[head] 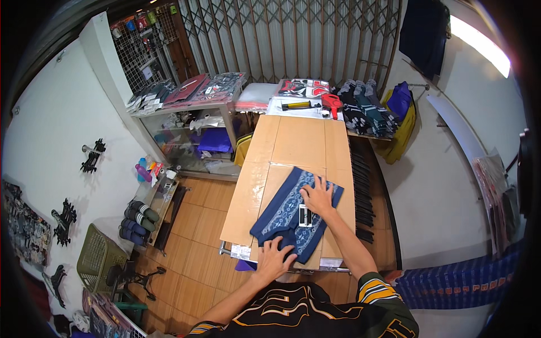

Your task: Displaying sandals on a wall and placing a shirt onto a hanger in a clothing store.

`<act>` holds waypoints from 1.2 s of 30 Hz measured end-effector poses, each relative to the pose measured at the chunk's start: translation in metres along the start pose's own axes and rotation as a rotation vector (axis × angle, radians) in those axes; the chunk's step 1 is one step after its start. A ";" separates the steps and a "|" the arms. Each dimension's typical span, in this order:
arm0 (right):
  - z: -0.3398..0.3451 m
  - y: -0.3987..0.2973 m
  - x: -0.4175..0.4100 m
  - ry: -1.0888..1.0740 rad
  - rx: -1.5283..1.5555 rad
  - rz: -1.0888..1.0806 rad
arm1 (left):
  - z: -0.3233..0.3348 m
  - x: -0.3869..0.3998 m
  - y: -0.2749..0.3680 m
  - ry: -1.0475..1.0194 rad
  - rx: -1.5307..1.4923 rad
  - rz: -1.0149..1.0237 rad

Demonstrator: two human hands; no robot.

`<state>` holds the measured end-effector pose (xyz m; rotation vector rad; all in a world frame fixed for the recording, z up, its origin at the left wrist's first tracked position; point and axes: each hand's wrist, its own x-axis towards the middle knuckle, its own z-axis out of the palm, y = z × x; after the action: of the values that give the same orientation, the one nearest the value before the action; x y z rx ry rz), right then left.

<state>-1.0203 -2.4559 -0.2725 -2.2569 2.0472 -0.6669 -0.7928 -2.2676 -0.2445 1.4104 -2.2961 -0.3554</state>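
Note:
A folded dark blue garment with pale patterned bands lies slantwise on a cardboard-covered table. A black-and-white label sits on its patterned face; its print is too small to read. My right hand rests on the upper part of the cloth, fingers spread, just above the label. At the near edge, my left hand touches the dark lower part near the left corner, its fingers apart. Neither hand grips the cloth visibly.
Behind the table lie a yellow-and-black hand pump, a red handheld tool and stacked socks. A glass display case stands left, with packaged clothes on top. Slippers and a plastic basket are further left.

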 end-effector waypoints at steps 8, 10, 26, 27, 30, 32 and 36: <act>-0.033 0.045 -0.050 0.141 -0.035 0.247 | -0.007 0.058 -0.048 -0.090 0.012 -0.234; -0.047 0.042 -0.067 0.146 -0.023 0.292 | -0.007 0.080 -0.061 -0.083 0.037 -0.221; -0.057 -0.049 -0.170 0.112 0.066 0.236 | 0.029 0.206 -0.130 0.030 0.101 -0.250; -0.054 -0.056 -0.173 0.110 0.088 0.201 | 0.030 0.212 -0.132 0.029 0.086 -0.257; -0.051 -0.079 -0.180 0.067 0.129 0.170 | 0.031 0.227 -0.138 -0.004 0.079 -0.257; -0.050 -0.089 -0.178 0.020 0.161 0.150 | 0.028 0.234 -0.141 -0.034 0.065 -0.253; -0.047 -0.091 -0.173 0.053 0.208 0.197 | 0.021 0.244 -0.146 -0.126 0.022 -0.212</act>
<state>-0.9574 -2.2661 -0.2535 -1.9173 2.0773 -0.8841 -0.7854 -2.5509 -0.2721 1.6927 -2.2581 -0.4975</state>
